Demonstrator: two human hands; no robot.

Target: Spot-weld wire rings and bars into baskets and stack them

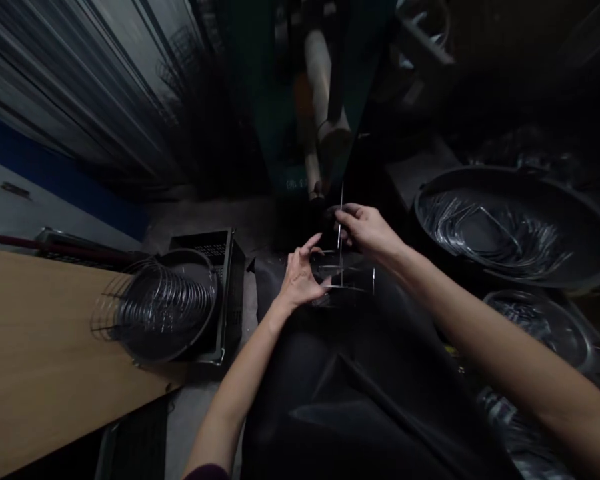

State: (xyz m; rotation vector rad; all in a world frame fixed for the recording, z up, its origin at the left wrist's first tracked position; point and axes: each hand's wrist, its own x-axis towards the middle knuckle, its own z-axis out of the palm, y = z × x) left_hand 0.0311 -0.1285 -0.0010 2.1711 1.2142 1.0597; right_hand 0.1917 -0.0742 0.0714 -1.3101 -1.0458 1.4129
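Observation:
My left hand (pixel 299 277) is around the near-left side of a thin metal wire frame (pixel 353 288) above my lap, thumb against its lower wire, fingers curved over the far side. With my right hand (pixel 367 229) I pinch a straight metal wire (pixel 340 233) that stands roughly upright in the view. Its lower end reaches the wire frame; whether they are joined I cannot tell. Just beyond my hands is the lower tip of a dark green machine (pixel 314 193), partly lost in shadow. A black apron (pixel 360 380) covers my lap under the frame.
At left, a round dark pan (pixel 200 333) with a stack of curved wire pieces (pixel 163 300) sits over a black crate (pixel 235 280) beside a wooden board (pixel 55 353). At right stand a large basin (pixel 590 233) of bent wires and a smaller bowl (pixel 577 333) of metal parts.

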